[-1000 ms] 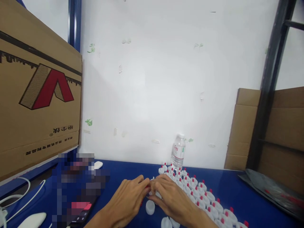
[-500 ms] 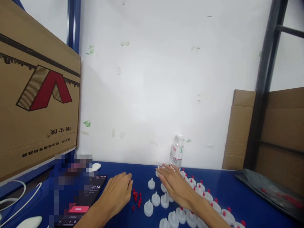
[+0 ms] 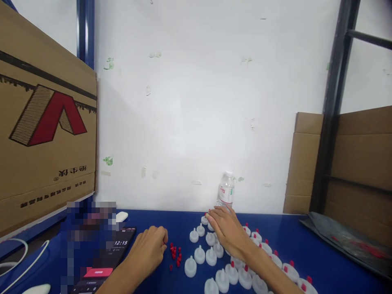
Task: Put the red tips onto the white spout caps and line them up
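My left hand (image 3: 149,248) hovers just left of a small scatter of red caps (image 3: 174,254), its fingers curled inward. Whatever lies between its fingertips is hidden. My right hand (image 3: 230,230) reaches over the white nozzle lids (image 3: 211,256), fingers stretched forward and palm down. Its fingertips are at a red-tipped white lid (image 3: 204,219) in the back row; whether they touch it I cannot tell. Several bare white lids (image 3: 190,267) stand between the hands, spouts up. More lids with red tips (image 3: 275,259) run to the right, partly behind my right forearm.
A water bottle (image 3: 226,190) stands against the wall. On the left lie a phone (image 3: 118,249) and white cables (image 3: 26,271), below a large cardboard box (image 3: 52,163). A grey plastic bag (image 3: 346,241) with red pieces lies on the blue table (image 3: 324,267) at right.
The view has shifted slightly. My left fingers are curled more tightly. My right fingers have drawn closer together around the back lids, where a red-tipped lid now shows by the fingertips.
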Motion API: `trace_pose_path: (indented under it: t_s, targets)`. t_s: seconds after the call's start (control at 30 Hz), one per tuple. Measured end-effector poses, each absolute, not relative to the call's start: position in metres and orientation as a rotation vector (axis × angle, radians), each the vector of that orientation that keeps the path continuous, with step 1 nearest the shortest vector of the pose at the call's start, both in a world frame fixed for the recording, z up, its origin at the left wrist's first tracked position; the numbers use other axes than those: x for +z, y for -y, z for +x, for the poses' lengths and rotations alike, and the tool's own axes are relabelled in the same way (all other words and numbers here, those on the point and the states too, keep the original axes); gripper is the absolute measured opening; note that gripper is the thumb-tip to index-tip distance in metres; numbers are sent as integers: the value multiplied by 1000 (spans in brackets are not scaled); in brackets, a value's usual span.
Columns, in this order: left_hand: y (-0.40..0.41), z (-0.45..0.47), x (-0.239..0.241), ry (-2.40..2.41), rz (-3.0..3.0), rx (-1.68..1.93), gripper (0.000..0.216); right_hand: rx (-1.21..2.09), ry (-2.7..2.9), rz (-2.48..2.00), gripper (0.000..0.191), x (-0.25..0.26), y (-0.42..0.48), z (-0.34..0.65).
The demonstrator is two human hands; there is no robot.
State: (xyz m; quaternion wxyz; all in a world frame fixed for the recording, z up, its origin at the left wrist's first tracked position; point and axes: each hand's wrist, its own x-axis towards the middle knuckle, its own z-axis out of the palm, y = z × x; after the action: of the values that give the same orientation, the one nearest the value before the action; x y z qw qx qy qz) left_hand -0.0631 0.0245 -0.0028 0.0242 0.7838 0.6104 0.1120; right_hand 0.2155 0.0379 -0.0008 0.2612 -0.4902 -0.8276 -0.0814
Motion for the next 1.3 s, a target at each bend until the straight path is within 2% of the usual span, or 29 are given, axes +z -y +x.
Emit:
trace_pose_path:
  t_s: [0.4, 0.5, 0.63, 0.73, 0.87, 1.0, 1.17, 1.3]
  targets:
    - [-23, -57, -6, -1788, 2371, 406, 2, -73, 2426, -1406, 58, 0, -65, 206]
    - [-24, -57, -5, -1813, 2378, 451, 8, -42, 2460, -1394, 60, -2, -73, 199]
    - [-20, -54, 5, -1870, 2401, 558, 30, -50, 2444, -1336, 56, 12, -69, 199]
    - [-15, -49, 13, -1819, 2414, 677, 34, -84, 2360, -1258, 41, 32, -53, 198]
    - [-8, -43, 14, -1563, 2412, 968, 25, -78, 2364, -1027, 15, 48, -25, 182]
    - [-5, -42, 8, -1344, 2478, 1013, 21, -95, 2478, -924, 18, 52, -7, 163]
    - [-8, -42, 7, -1295, 2481, 1036, 37, -41, 2545, -888, 12, 56, -12, 156]
    - [-21, -38, 6, -1401, 2177, 917, 55, 5, 2619, -769, 24, 56, -28, 165]
